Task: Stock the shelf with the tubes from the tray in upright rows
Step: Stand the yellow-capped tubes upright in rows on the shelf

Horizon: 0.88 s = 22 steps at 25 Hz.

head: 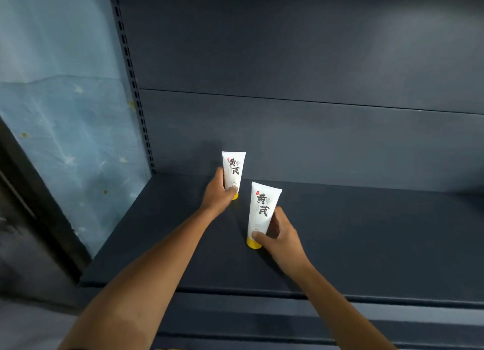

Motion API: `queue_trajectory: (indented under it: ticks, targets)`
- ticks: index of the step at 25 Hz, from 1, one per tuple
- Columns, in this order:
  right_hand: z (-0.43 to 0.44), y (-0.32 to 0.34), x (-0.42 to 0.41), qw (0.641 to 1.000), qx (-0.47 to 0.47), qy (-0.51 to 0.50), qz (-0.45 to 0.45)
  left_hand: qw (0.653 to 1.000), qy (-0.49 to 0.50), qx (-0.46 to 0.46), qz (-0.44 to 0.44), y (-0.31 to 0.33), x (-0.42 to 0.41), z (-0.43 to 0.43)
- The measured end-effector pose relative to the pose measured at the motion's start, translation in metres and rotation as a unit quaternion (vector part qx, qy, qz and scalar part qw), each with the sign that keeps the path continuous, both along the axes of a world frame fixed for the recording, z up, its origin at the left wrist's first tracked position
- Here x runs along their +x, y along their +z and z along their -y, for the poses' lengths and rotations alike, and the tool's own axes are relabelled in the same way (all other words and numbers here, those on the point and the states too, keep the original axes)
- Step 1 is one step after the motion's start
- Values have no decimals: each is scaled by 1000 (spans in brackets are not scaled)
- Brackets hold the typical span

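Observation:
Two white tubes with black lettering and yellow caps stand cap-down on the dark blue shelf. My left hand grips the far tube near its lower end, close to the shelf's back panel. My right hand holds the near tube low down, thumb in front and fingers behind; this tube leans slightly to the right. Its yellow cap touches the shelf. The tray is out of view.
The shelf's back panel rises behind the tubes. A slotted upright post marks the left end, with a pale blue wall beyond it. The shelf's front lip runs below my forearms.

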State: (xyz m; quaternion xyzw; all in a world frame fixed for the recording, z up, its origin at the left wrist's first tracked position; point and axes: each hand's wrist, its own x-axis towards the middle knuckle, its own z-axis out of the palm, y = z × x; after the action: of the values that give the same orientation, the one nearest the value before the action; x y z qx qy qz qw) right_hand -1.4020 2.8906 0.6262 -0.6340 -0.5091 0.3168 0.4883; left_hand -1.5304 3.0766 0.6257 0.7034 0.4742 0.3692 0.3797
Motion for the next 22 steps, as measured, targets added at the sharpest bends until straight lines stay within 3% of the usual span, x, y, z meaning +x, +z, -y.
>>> queue_trajectory:
  ticks: [13, 22]
  targets:
    - [-11, -11, 6, 971, -27, 40, 233, 999, 24, -38, 18, -15, 11, -43]
    - [-24, -18, 7, 971, -26, 28, 237, 998, 19, -55, 26, -17, 5, -46]
